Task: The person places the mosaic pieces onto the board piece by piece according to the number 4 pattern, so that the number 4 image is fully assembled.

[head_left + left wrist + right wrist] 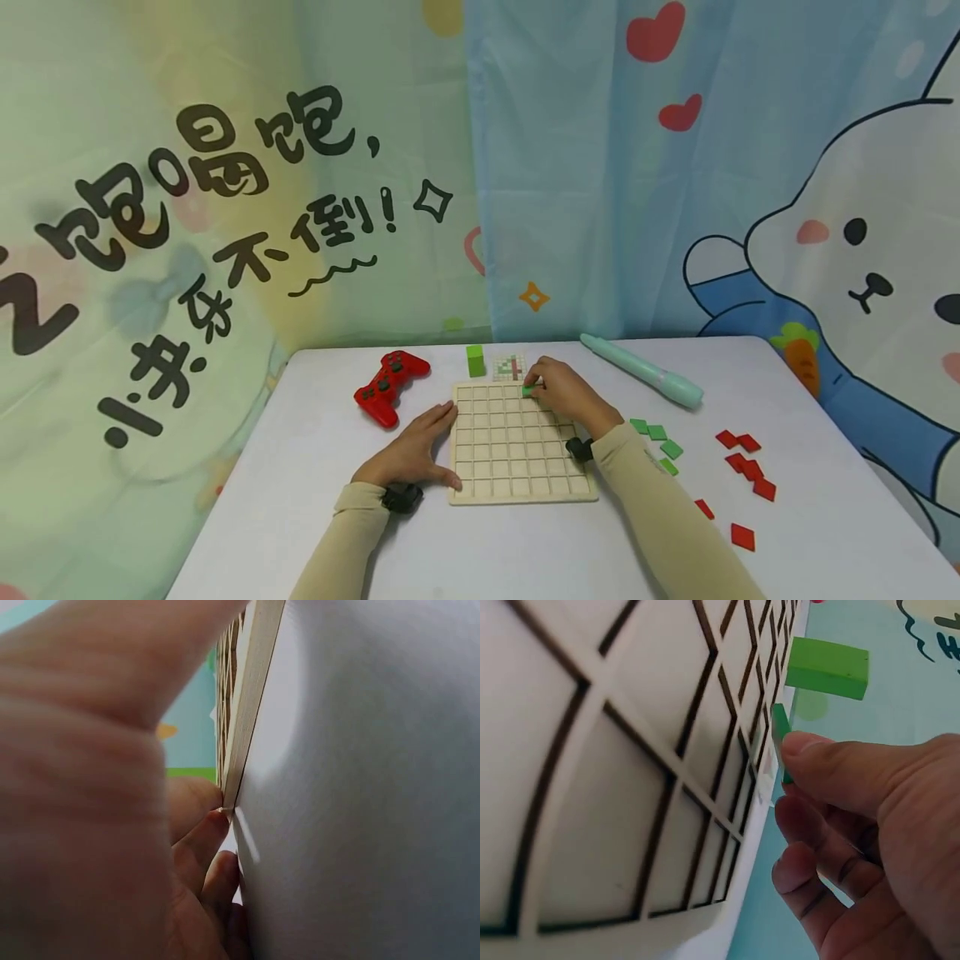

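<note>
A pale wooden grid board [517, 442] with square cells lies on the table. My left hand [412, 450] rests along its left side, fingers stretched toward the upper left edge and thumb at the lower left corner; in the left wrist view the fingertips meet the board's edge [251, 705]. Over the board's far edge, right of middle, my right hand [566, 392] pinches a small green square tile [781, 739] between thumb and fingers. That tile is tilted on edge close to the grid. Behind the board sits a small patterned card [510, 367], partly hidden by the right hand.
A green block [476, 361] stands behind the board, and a red game controller [388, 387] lies to the left. Toward the back right is a mint-coloured tube [645, 371]. Loose green tiles [671, 450] and red tiles [742, 537] are scattered right, some beside the right forearm.
</note>
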The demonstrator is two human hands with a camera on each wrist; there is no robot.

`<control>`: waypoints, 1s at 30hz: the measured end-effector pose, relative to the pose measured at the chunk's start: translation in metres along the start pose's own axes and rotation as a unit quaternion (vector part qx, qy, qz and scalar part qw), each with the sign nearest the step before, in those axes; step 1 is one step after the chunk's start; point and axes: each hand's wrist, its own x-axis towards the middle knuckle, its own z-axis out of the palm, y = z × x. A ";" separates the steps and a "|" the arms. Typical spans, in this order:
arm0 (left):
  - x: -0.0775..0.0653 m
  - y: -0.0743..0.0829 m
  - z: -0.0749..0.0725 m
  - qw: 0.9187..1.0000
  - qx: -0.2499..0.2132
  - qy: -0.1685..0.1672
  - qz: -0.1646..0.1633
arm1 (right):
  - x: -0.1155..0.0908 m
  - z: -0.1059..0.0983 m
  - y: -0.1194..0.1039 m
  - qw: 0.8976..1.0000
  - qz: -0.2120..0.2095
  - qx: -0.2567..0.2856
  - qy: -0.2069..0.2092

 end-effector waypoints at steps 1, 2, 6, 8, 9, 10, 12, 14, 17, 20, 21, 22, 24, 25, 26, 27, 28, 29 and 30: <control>0.000 0.000 0.000 1.000 0.000 0.000 0.000 | 0.001 0.001 0.001 1.000 0.001 -0.004 0.000; 0.001 0.000 0.000 1.000 -0.001 0.000 0.000 | 0.002 0.002 0.001 1.000 0.004 -0.006 -0.001; 0.001 0.000 0.001 1.000 0.003 -0.002 -0.005 | 0.005 0.006 0.003 1.000 0.003 -0.012 -0.001; 0.001 0.000 0.001 1.000 0.005 -0.003 -0.006 | 0.006 0.007 0.003 1.000 0.000 -0.009 -0.001; 0.002 0.000 0.001 1.000 0.007 -0.004 -0.007 | 0.007 0.007 0.003 1.000 -0.001 -0.009 -0.001; 0.002 0.000 0.001 1.000 0.006 -0.005 -0.007 | 0.008 0.008 0.003 1.000 -0.001 -0.008 -0.002; 0.002 0.001 0.001 1.000 0.002 -0.005 -0.010 | 0.009 0.008 0.002 1.000 0.000 -0.007 -0.001; 0.001 0.002 0.000 1.000 0.000 -0.005 -0.012 | 0.009 0.008 0.001 1.000 0.005 -0.010 -0.003; 0.001 0.004 0.001 1.000 0.000 -0.006 -0.011 | 0.004 0.005 0.000 1.000 0.001 -0.022 -0.006; 0.002 0.004 0.002 1.000 0.005 -0.005 -0.010 | -0.007 -0.004 0.000 1.000 -0.010 -0.026 0.001; 0.003 0.004 0.002 1.000 0.004 -0.005 -0.009 | -0.013 -0.009 0.001 1.000 -0.012 -0.024 0.012; 0.003 0.004 0.002 1.000 0.006 -0.004 -0.008 | -0.021 -0.014 0.003 0.999 -0.010 -0.016 0.027; 0.003 0.004 0.002 1.000 0.005 -0.003 -0.004 | -0.037 -0.026 0.007 0.998 -0.002 0.006 0.065; 0.003 0.004 0.002 1.000 0.009 -0.003 -0.003 | -0.047 -0.032 0.011 0.996 0.010 0.018 0.086; 0.003 0.004 0.001 1.000 0.010 -0.002 -0.003 | -0.056 -0.038 0.016 0.994 0.022 0.030 0.107; 0.003 0.004 0.001 1.000 0.010 -0.003 -0.004 | -0.066 -0.043 0.020 0.991 0.038 0.044 0.124; 0.002 0.003 0.001 1.000 0.012 -0.004 -0.006 | -0.076 -0.047 0.026 0.987 0.054 0.054 0.139; 0.002 0.002 0.001 1.000 0.011 -0.005 -0.008 | -0.085 -0.051 0.031 0.984 0.073 0.063 0.149; 0.001 0.002 0.001 1.000 0.011 -0.007 -0.012 | -0.094 -0.053 0.037 0.981 0.096 0.071 0.156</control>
